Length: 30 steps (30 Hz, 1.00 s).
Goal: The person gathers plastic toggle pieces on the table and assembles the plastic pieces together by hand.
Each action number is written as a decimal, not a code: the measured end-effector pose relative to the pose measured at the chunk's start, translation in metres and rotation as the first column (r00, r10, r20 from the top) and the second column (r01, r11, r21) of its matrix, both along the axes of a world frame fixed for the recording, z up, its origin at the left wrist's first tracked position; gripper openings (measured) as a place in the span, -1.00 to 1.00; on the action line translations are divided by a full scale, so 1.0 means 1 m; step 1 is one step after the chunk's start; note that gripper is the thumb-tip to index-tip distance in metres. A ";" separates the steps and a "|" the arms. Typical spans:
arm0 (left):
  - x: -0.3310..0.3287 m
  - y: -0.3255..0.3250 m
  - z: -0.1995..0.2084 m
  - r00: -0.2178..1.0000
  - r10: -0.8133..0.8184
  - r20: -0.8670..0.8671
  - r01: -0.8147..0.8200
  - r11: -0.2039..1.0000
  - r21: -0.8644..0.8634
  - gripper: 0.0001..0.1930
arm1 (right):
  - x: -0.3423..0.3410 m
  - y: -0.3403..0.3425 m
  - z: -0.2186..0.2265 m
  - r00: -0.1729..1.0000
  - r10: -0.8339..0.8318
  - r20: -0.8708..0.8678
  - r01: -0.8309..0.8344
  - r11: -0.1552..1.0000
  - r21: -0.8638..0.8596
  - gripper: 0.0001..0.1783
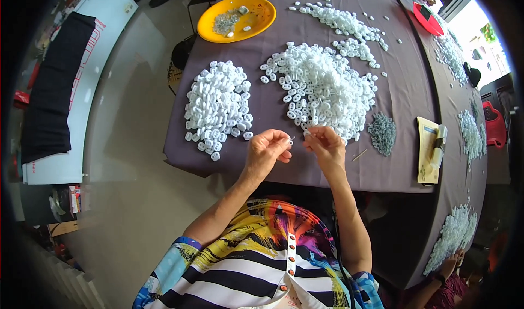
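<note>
My left hand [266,152] and my right hand [328,149] face each other above the table's near edge, fingertips a short gap apart. The left fingers pinch a small white plastic piece [290,142], with something thin and pale at its tip. Between the right thumb and forefinger is another small white piece, mostly covered by the fingers. Just beyond my right hand spreads a large pile of white oval two-holed plastic pieces [327,85]. A second pile of white pieces [217,101] lies beyond my left hand. Small grey pieces [382,134] are heaped right of my right hand.
A yellow plate [265,15] holding small bits stands at the far left of the brown-covered table [262,172]. A thin stick [359,155] and a yellow booklet [427,164] with a clear object lie rightward. Another person's hand [450,265] is by a pile at lower right.
</note>
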State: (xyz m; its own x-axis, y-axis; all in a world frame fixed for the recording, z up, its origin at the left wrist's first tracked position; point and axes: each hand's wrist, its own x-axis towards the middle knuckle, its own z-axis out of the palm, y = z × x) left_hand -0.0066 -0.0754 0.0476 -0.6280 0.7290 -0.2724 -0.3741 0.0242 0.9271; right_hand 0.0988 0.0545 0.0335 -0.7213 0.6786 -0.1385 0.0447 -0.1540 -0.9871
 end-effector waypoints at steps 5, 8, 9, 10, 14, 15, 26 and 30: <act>0.009 0.009 0.010 0.999 -0.035 -0.035 0.034 0.999 -0.010 -0.87 | 0.009 -0.002 0.007 0.993 -0.041 -0.111 0.025 0.989 -0.144 -0.85; 0.013 0.014 0.013 0.998 -0.057 -0.025 0.057 0.998 0.014 -0.87 | 0.013 -0.002 0.017 0.988 -0.044 -0.148 0.022 0.989 -0.147 -0.83; 0.014 0.015 0.015 0.998 -0.059 -0.027 0.060 0.998 0.016 -0.87 | 0.014 -0.002 0.019 0.986 -0.041 -0.163 0.016 0.988 -0.153 -0.82; 0.018 0.016 0.016 0.998 -0.066 -0.025 0.066 0.998 0.017 -0.86 | 0.017 -0.001 0.022 0.986 -0.052 -0.157 0.027 0.988 -0.154 -0.82; 0.020 0.016 0.028 0.999 -0.039 -0.003 0.039 0.998 0.057 -0.86 | 0.021 -0.003 0.039 0.972 -0.052 -0.231 0.001 0.976 -0.216 -0.80; 0.022 0.017 0.031 0.999 -0.052 0.005 0.051 0.997 0.057 -0.86 | 0.023 -0.004 0.044 0.968 -0.062 -0.244 -0.001 0.968 -0.251 -0.80; 0.027 0.015 0.042 0.998 -0.054 -0.019 0.055 0.994 0.093 -0.85 | 0.030 -0.011 0.044 0.944 -0.123 -0.306 0.048 0.969 -0.241 -0.81; 0.026 0.014 0.041 0.997 -0.072 -0.036 0.074 0.994 0.074 -0.84 | 0.029 -0.015 0.044 0.940 -0.125 -0.318 0.036 0.962 -0.269 -0.81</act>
State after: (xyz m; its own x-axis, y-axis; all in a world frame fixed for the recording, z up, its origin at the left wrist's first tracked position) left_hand 0.0189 -0.0619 0.0882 -0.5802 0.7908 -0.1951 -0.3429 -0.0199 0.9392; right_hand 0.1281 0.0395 0.0772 -0.7003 0.7095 -0.0790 -0.2990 -0.3919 -0.8701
